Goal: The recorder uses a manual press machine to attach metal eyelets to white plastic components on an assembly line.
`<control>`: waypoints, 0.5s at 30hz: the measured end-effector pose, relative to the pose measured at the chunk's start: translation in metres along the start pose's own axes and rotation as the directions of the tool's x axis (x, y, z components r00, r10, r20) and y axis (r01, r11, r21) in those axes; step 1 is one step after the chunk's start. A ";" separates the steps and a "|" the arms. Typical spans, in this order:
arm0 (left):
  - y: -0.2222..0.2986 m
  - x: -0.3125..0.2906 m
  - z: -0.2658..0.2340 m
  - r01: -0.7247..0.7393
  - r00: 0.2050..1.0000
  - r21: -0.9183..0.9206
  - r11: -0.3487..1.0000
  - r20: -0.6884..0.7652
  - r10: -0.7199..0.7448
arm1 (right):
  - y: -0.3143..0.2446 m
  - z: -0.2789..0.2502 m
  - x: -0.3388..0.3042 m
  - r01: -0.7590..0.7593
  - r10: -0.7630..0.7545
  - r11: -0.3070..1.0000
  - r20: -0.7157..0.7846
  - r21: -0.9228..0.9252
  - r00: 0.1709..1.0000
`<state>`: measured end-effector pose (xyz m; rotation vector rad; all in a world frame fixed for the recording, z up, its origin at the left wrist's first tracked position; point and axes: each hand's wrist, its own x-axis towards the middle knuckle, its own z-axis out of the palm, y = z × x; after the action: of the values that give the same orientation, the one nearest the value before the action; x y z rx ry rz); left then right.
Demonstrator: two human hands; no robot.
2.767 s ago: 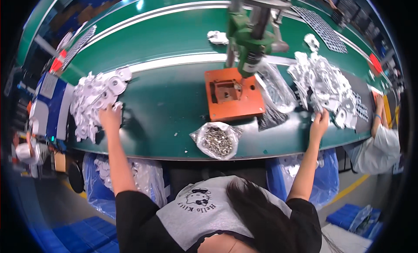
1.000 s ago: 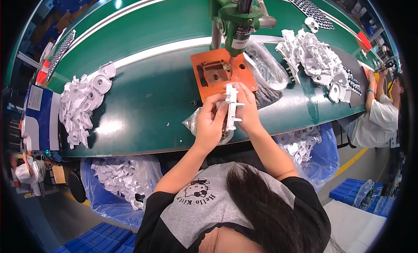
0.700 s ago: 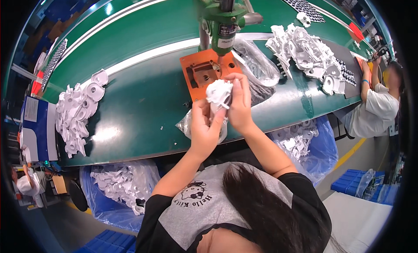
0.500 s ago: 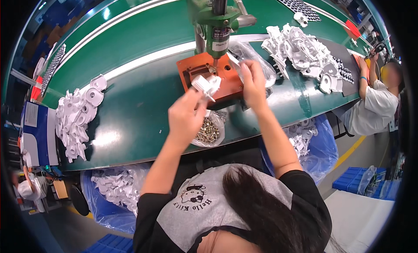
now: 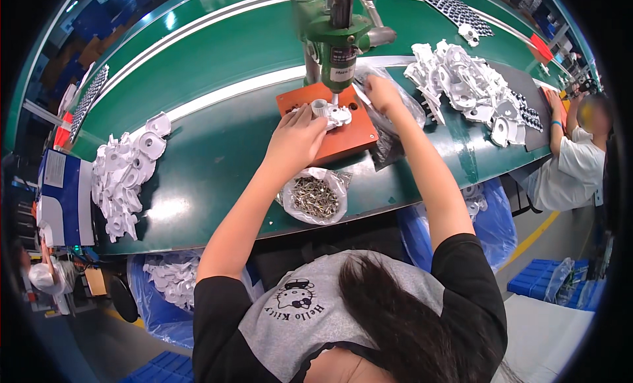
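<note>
On the orange fixture block (image 5: 343,140) a white plastic part (image 5: 339,116) sits right beneath the spindle of the green press (image 5: 339,50). My left hand (image 5: 295,137) grips the part's left side, its fingers bent over the edge. To the right of the spindle, my right hand (image 5: 384,96) is closed beside a pale flat strip (image 5: 361,96), over a clear plastic bag (image 5: 410,109). What its fingers hold, if anything, is hidden. In front of the block stands a clear bag of small metal pins or screws (image 5: 314,197).
White plastic parts are heaped at the left (image 5: 125,175) and right (image 5: 461,83) of the green table. Blue-lined bins (image 5: 158,317) holding white parts stand below the front edge. A conveyor (image 5: 217,40) runs behind. Another person (image 5: 570,152) sits at the far right.
My left hand has brought the white part forward onto the fixture under the spindle. My right hand has moved up slightly and closed near the pale strip. The whole view has shifted slightly.
</note>
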<state>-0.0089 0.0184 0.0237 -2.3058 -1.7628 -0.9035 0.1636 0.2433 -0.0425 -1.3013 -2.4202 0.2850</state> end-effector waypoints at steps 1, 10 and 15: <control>-0.002 -0.002 -0.001 0.002 1.000 -0.006 1.000 0.009 -0.002 | 0.003 -0.003 -0.002 0.010 -0.010 0.998 -0.001 0.056 1.000; -0.005 -0.005 0.015 -0.024 0.999 0.047 0.999 -0.046 0.026 | -0.030 -0.062 -0.051 -0.100 0.109 0.597 0.043 0.796 0.993; -0.004 -0.013 0.013 0.037 0.999 -0.036 0.999 0.011 -0.037 | -0.077 -0.064 -0.074 0.214 -0.115 0.862 -0.235 0.459 0.965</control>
<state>-0.0095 0.0139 0.0057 -2.3114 -1.8142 -0.9390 0.1694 0.1388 0.0257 -0.8482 -2.0871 0.6301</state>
